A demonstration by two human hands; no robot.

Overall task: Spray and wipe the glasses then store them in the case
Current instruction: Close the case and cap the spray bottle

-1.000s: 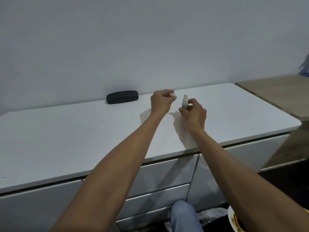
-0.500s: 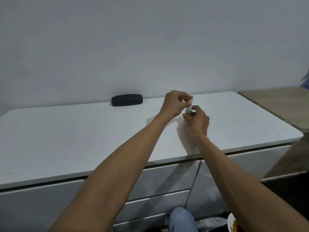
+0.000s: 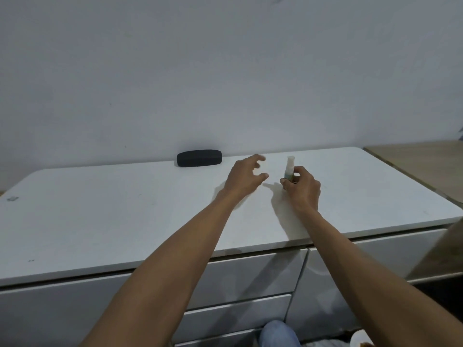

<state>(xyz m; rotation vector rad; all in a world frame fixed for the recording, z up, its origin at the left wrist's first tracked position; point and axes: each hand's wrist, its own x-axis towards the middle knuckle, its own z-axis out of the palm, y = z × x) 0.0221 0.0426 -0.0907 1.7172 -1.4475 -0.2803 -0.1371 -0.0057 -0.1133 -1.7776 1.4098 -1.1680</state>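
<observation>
A small spray bottle (image 3: 289,169) with a white top and greenish body stands upright on the white cabinet top (image 3: 125,216), and my right hand (image 3: 303,189) grips its lower part. Just left of the bottle, my left hand (image 3: 244,179) hovers with its fingers spread and nothing in it. A closed black glasses case (image 3: 199,158) lies against the wall at the back, left of both hands. No glasses are visible.
The white cabinet has drawers (image 3: 238,284) below its front edge. A wooden surface (image 3: 421,159) adjoins it on the right. A blue-clad knee (image 3: 278,334) shows at the bottom, with a white dish rim (image 3: 358,340) beside it.
My left hand was pinched at the bottle's top, then drew away to the left and spread its fingers. The white cap now sits on the bottle. My right hand kept its hold.
</observation>
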